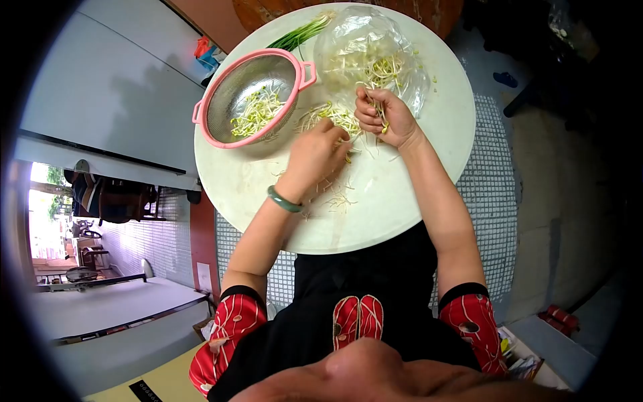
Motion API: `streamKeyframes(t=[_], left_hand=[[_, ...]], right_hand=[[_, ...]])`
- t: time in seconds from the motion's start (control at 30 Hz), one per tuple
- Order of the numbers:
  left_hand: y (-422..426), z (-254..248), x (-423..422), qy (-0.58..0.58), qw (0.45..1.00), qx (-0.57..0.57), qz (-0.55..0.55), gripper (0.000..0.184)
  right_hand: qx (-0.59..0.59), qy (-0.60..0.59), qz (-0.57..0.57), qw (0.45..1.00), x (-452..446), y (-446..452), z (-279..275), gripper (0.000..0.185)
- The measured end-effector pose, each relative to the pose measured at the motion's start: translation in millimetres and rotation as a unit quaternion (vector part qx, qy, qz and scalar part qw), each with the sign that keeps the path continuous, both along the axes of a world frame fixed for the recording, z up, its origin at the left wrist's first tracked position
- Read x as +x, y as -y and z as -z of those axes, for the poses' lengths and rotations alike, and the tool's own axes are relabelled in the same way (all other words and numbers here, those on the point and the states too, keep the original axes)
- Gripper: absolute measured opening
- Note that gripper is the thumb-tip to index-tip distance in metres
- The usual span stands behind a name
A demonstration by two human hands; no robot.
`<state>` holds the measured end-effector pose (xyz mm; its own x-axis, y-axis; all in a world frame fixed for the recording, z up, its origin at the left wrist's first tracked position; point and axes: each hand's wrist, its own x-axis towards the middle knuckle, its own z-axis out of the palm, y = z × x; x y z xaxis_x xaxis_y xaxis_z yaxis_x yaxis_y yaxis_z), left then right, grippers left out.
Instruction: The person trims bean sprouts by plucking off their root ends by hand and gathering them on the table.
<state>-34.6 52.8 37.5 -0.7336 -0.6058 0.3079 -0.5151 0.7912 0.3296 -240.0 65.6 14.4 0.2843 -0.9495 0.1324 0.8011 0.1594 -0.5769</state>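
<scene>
On a round pale table (pixel 388 201), my right hand (pixel 386 115) is closed around a small bunch of bean sprouts, whose ends stick out above and below the fingers. My left hand (pixel 317 153), with a green bangle at the wrist, has its fingers bent down at a loose pile of sprouts (pixel 341 115); its fingertips are partly hidden, so what they pinch is unclear. Left of the pile, a pink-rimmed metal strainer (pixel 228 100) holds more sprouts. An open clear plastic bag (pixel 348 40) with sprouts inside lies beyond my right hand.
Green onions (pixel 295 35) lie at the table's far edge, behind the strainer. Thin root scraps (pixel 340 199) are scattered on the near part of the table. A dark slipper (pixel 505 80) is on the floor to the right.
</scene>
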Motion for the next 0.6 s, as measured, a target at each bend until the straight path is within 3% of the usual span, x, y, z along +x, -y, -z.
streamKeyframes(t=[0.17, 0.27, 0.37, 0.4, 0.5, 0.6], left_hand=[[4, 24, -14, 0.027, 0.997, -0.069, -0.022, 0.016], [6, 12, -7, -0.085, 0.99, 0.09, -0.061, 0.017], [26, 20, 2, -0.247, 0.878, 0.399, -0.089, 0.017], [25, 12, 2, -0.282, 0.841, 0.455, -0.075, 0.019], [26, 12, 4, -0.308, 0.795, 0.519, -0.056, 0.017], [19, 10, -2, -0.317, 0.805, 0.5, -0.035, 0.017]], right_hand=[[0.025, -0.053, 0.019, 0.998, 0, -1, -2, 0.019], [0.026, -0.024, 0.024, 0.999, 0, -2, 0, 0.016], [0.048, -0.087, 0.059, 0.993, 4, -2, -1, 0.015], [0.057, -0.12, 0.073, 0.988, 6, -2, -2, 0.016], [0.082, -0.249, 0.072, 0.962, 16, -3, -6, 0.019], [0.058, -0.281, 0.06, 0.956, 22, -5, -6, 0.021]])
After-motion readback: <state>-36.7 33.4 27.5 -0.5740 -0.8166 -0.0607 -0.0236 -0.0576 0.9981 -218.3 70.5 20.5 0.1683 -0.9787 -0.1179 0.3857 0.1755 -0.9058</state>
